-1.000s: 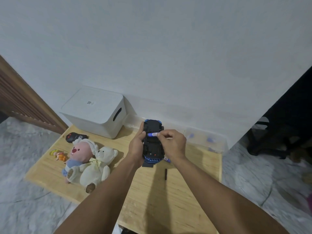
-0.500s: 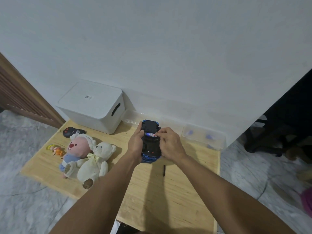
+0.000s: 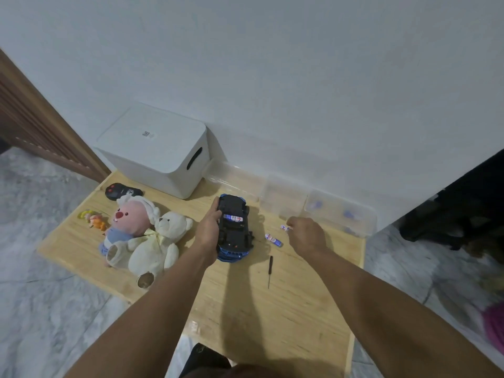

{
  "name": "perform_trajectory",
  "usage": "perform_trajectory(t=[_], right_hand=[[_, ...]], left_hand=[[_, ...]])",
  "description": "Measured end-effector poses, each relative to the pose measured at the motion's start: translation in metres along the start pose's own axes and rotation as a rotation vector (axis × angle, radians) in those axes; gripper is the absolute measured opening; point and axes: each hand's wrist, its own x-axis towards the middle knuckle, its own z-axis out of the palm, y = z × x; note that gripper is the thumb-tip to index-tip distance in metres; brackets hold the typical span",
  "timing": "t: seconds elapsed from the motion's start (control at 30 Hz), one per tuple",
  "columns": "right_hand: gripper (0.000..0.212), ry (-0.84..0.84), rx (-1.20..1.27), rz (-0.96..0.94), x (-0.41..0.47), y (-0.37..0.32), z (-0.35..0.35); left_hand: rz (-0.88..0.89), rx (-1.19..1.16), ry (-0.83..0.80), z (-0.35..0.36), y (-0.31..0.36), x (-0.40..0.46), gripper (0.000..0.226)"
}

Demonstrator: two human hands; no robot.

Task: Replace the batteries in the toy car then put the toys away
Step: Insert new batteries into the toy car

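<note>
At frame centre the left hand (image 3: 208,233) clasped the upturned toy car (image 3: 234,227); the right hand (image 3: 306,236) pinched a battery (image 3: 284,228) beside it.

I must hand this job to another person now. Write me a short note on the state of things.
Left hand: holds the toy car upside down, one battery visible in its open bay.
Right hand: pinches a battery beside the car.
Another battery and the screwdriver lie on the table.
Left: finish the batteries, close the bay, put the plush toys away.
</note>
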Motion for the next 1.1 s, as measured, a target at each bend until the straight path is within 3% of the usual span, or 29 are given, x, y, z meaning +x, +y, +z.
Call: perform_trajectory(t=[0.17, 0.27, 0.4, 0.5, 0.6, 0.87, 1.0, 1.1], right_hand=[[0.022, -0.018, -0.175, -0.091, -0.003, -0.007, 0.003], [0.032, -0.047, -0.126, -0.036, -0.006, -0.009, 0.001], [0.036, 0.023, 0.328, 0.141, -0.011, -0.023, -0.004], [0.026, 0.081, 0.758, 0.124, -0.017, -0.045, -0.019], [0.024, 0.116, 0.947, 0.018, -0.019, -0.063, -0.029], [0.023, 0.155, 0.649, -0.381, -0.030, -0.071, -0.028], [0.024, 0.172, 0.509, -0.477, -0.030, -0.074, -0.029], [0.033, 0.091, 0.526, -0.429, -0.030, -0.075, -0.033]], left_hand=[[-0.020, -0.052, -0.075, 0.002, 0.003, -0.002, 0.039], [-0.040, -0.083, -0.070, 0.002, 0.002, -0.002, 0.040], [-0.048, -0.094, -0.057, 0.005, 0.002, -0.003, 0.038], [-0.061, -0.087, -0.012, 0.011, 0.001, -0.004, 0.039], [-0.051, -0.071, -0.017, 0.016, 0.000, -0.005, 0.036], [-0.024, 0.048, -0.028, 0.026, 0.008, -0.011, 0.044], [-0.017, 0.067, -0.031, 0.026, 0.011, -0.013, 0.045], [-0.031, 0.081, -0.037, 0.026, 0.013, -0.016, 0.038]])
